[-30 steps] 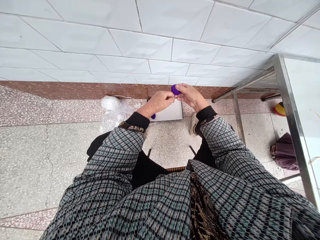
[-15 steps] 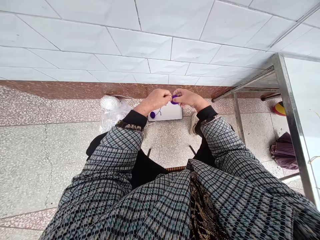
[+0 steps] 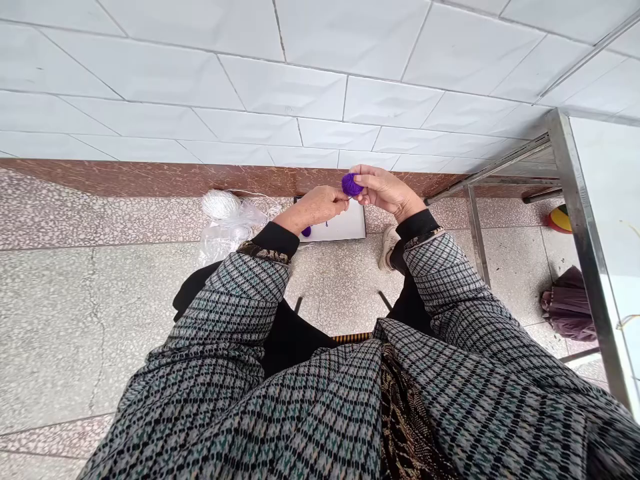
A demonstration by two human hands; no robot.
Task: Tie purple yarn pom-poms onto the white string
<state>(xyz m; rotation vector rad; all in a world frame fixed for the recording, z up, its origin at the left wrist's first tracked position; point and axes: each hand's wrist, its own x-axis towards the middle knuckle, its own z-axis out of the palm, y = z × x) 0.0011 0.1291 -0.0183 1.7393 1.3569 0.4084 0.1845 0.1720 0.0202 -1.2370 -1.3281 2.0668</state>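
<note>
A small purple ball of yarn (image 3: 351, 185) is held between the thumb and fingers of my right hand (image 3: 380, 189). Just below and left of it, my left hand (image 3: 323, 205) is closed in a pinch on the yarn strand by the ball; the strand itself is barely visible. Beneath the hands, a shallow white box (image 3: 345, 229) sits on the floor. A second purple yarn ball (image 3: 306, 231) lies at its left end, partly covered by my left wrist. A short dark bit of yarn (image 3: 327, 223) shows inside the box.
White yarn (image 3: 220, 204) and a clear plastic bag (image 3: 225, 240) lie left of the box. The tiled wall (image 3: 290, 87) rises close in front. A metal-framed table (image 3: 575, 200) stands at right, with a folded purple umbrella-like item (image 3: 569, 303) under it.
My right hand has lifted and turned the yarn ball, so more of it shows. My left hand has shifted slightly right and down, now covering more of the ball in the box.
</note>
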